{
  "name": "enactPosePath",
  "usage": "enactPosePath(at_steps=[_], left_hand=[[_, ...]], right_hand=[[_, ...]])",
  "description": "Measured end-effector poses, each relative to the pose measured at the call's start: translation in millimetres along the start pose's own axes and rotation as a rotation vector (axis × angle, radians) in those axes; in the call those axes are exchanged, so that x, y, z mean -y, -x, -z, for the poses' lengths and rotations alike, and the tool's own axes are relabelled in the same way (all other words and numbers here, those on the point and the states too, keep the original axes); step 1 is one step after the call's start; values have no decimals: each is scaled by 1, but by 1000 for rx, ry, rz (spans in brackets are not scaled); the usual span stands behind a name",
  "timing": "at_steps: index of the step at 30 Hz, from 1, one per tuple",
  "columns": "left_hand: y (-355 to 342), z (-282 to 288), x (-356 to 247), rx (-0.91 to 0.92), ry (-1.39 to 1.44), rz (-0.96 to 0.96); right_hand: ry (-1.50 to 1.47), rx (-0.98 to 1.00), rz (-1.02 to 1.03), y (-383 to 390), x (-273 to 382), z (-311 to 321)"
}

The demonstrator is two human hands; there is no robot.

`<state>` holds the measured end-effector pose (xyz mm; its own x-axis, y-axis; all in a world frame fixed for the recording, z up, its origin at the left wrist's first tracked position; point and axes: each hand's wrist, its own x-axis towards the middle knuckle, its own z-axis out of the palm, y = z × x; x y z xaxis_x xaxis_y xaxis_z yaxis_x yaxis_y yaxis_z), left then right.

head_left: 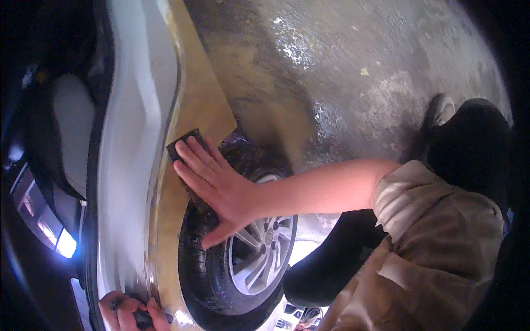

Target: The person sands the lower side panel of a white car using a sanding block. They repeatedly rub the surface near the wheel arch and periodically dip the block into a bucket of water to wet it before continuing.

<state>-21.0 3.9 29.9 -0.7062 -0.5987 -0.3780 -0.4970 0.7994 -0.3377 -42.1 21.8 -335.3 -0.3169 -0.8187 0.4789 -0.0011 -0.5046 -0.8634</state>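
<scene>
My right hand reaches in from the right and lies over a dark sanding block, pressing it against the car's side above the wheel. Its fingers are stretched along the block, and the thumb is spread downward over the tyre. The car's body panel is white, with a tan-looking lower part that curves round the wheel arch. At the lower left, my left hand is curled against the panel round a small black object. Its kind cannot be made out.
Beneath my right wrist is a black tyre with a silver spoked wheel. Dark car windows run along the left. Grey concrete floor with shiny wet-looking patches spreads at the upper right. Black-trousered legs and a shoe are on the right.
</scene>
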Motion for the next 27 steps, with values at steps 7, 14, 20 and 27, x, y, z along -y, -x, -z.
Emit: enactPosePath(at_steps=[7, 14, 20, 27], left_hand=[[2, 0, -1, 14, -1, 39], [-1, -2, -1, -41, 14, -47], [2, -3, 0, -10, 56, -7], [6, -2, 1, 7, 72, 22]], right_hand=[[144, -105, -326, 10, -28, 2], [294, -15, -342, 16, -37, 5], [-14, -38, -92, 11, -4, 1], [1, -90, -104, 11, 1, 1]])
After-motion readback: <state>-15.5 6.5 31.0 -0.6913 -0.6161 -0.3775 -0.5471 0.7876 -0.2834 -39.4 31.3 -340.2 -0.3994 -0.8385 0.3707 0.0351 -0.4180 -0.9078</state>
